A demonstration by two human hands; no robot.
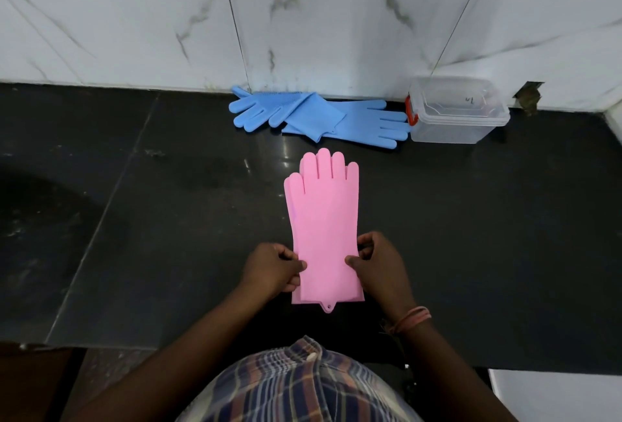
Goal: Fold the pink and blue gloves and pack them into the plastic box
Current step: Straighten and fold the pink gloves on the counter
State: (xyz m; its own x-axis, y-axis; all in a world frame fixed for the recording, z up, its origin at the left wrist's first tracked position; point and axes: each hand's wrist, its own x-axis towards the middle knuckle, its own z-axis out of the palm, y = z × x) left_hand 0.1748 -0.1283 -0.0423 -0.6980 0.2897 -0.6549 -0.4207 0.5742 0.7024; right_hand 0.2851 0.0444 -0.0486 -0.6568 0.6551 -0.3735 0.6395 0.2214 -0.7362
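- Gripping the pink gloves (323,219) near the cuff end: left hand (272,266) pinching the left edge with thumb on top and fingers curled under, right hand (377,263) pinching the right edge the same way.
- Stacked one on the other, flat on the black countertop (471,236), fingers pointing toward the wall, cuffs toward the body, a small hanging tab at the near edge.
- Farther back, against the wall: blue gloves (313,113) lying crossed over each other, fingertips of one touching or just beside the plastic box (457,111).
- Clear box, lid on, orange clasp on its left side, close to the white marble-veined wall tiles (134,17).
- Dark, glossy stone surface with visible seams, dusty smears at left.
- Thread bands (412,319) around the right wrist; checked shirt (296,384) at the bottom.
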